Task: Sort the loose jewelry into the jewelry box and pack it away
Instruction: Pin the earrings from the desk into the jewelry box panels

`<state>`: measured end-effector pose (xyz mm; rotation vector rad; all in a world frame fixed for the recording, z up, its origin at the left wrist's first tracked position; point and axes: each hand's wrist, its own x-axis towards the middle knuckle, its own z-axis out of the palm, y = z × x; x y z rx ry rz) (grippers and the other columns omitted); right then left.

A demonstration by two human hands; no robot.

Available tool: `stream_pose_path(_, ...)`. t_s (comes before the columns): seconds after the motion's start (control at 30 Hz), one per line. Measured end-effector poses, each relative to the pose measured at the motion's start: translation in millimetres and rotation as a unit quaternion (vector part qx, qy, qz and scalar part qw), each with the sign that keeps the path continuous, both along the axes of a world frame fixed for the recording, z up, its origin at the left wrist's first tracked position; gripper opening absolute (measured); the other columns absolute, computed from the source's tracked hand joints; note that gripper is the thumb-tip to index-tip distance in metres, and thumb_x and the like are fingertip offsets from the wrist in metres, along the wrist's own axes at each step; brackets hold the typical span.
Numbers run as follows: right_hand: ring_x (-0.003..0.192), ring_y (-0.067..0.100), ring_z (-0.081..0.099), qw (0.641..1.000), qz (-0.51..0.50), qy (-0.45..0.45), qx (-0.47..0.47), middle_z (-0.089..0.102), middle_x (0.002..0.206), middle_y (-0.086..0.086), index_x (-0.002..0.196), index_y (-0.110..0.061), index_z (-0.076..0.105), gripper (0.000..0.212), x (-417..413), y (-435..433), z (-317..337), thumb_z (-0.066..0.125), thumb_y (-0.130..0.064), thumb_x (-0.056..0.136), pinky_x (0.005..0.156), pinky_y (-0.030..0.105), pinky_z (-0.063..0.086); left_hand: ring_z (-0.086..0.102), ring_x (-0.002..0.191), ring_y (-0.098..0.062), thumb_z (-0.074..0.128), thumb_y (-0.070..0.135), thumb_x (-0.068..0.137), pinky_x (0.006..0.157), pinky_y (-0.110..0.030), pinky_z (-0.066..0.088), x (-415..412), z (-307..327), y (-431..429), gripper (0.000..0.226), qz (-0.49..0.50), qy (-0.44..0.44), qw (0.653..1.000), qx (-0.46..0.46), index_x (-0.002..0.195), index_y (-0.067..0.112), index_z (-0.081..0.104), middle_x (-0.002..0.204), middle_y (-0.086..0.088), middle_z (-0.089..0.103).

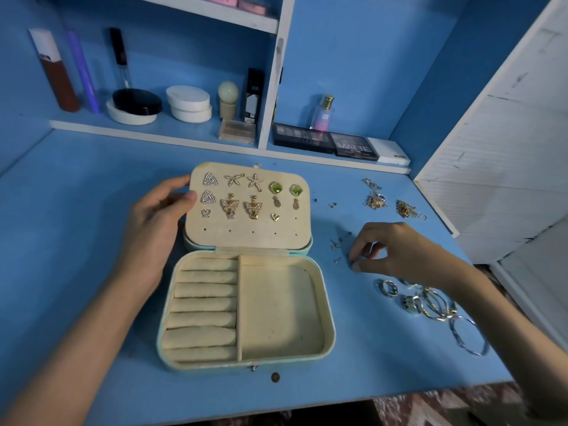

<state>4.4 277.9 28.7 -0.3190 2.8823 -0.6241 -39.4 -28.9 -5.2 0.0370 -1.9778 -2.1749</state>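
Observation:
The open jewelry box (325, 312) lies on the blue table, cream inside, with ring rolls (203, 305) on its left and a bare compartment on its right. Its raised earring panel (246, 232) carries several studs and pendants. My left hand (153, 222) grips the panel's left edge, thumb on its face. My right hand (396, 250) is to the right of the box, fingertips pinching a tiny dark item on the table among small earring backs (335, 244). Silver rings and bangles (430, 305) lie by my right wrist. Tangled gold chains (376, 201) sit further back.
A white shelf (184, 139) behind the table holds compacts, bottles, makeup palettes and a perfume bottle (324, 113). A white louvred cabinet (498, 167) stands at the right. A small brown coin-like disc (275, 377) lies near the table's front edge.

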Motion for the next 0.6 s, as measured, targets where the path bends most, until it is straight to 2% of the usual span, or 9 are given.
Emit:
stream_pose_path(0.1, 0.075, 0.005, 0.06, 1.0, 0.005, 0.007, 0.004, 0.062, 0.084, -0.009, 0.078, -0.024, 0.071, 0.007, -0.5, -0.4, -1.4, 0.075, -0.019, 0.076, 0.077, 0.026, 0.051, 0.06, 0.067, 0.007, 0.057, 0.008, 0.091, 0.066, -0.013, 0.045, -1.3, -1.9, -2.2, 0.03, -0.001, -0.005, 1.0, -0.008, 0.09, 0.036, 0.067, 0.071, 0.019, 0.068)
stream_pose_path(0.2, 0.074, 0.005, 0.062, 1.0, 0.006, 0.011, -0.001, 0.065, 0.083, -0.011, 0.079, -0.023, 0.071, 0.006, -1.0, -0.1, -0.1, 0.074, -0.018, 0.077, 0.076, 0.027, 0.052, 0.06, 0.068, 0.006, 0.057, 0.009, 0.091, 0.07, -0.017, 0.044, -1.6, -2.2, -2.1, 0.029, 0.001, -0.007, 1.0, -0.008, 0.091, 0.036, 0.067, 0.076, 0.014, 0.068)
stream_pose_path(0.33, 0.074, 0.006, 0.063, 0.998, -0.017, 0.03, -0.052, 0.069, 0.08, -0.01, 0.077, -0.026, 0.068, 0.013, -1.4, -5.5, 4.2, 0.073, -0.014, 0.079, 0.078, 0.027, 0.052, 0.06, 0.067, 0.005, 0.057, 0.008, 0.091, 0.067, -0.014, 0.045, -1.2, -2.2, -1.1, 0.028, 0.002, -0.008, 1.0, 0.005, 0.092, 0.034, 0.067, 0.077, 0.014, 0.068)
stream_pose_path(0.5, 0.072, 0.009, 0.063, 0.983, -0.032, 0.113, -0.14, 0.07, 0.078, -0.006, 0.08, -0.018, 0.07, 0.009, -1.1, -32.4, 3.9, 0.071, -0.01, 0.081, 0.077, 0.025, 0.052, 0.059, 0.064, 0.007, 0.056, 0.007, 0.091, 0.062, -0.009, 0.044, -1.3, -1.8, -0.3, 0.029, 0.001, -0.003, 1.0, 0.007, 0.093, 0.033, 0.066, 0.069, 0.02, 0.068)
stream_pose_path(0.6, 0.072, 0.012, 0.059, 0.976, -0.017, 0.155, -0.151, 0.069, 0.077, -0.002, 0.084, -0.016, 0.071, 0.006, -4.3, -53.0, 0.9, 0.07, -0.011, 0.082, 0.071, 0.023, 0.05, 0.059, 0.062, 0.007, 0.056, 0.004, 0.091, 0.058, -0.007, 0.044, 0.0, -0.4, -0.2, 0.03, -0.001, 0.002, 1.0, 0.012, 0.092, 0.032, 0.066, 0.066, 0.02, 0.067)
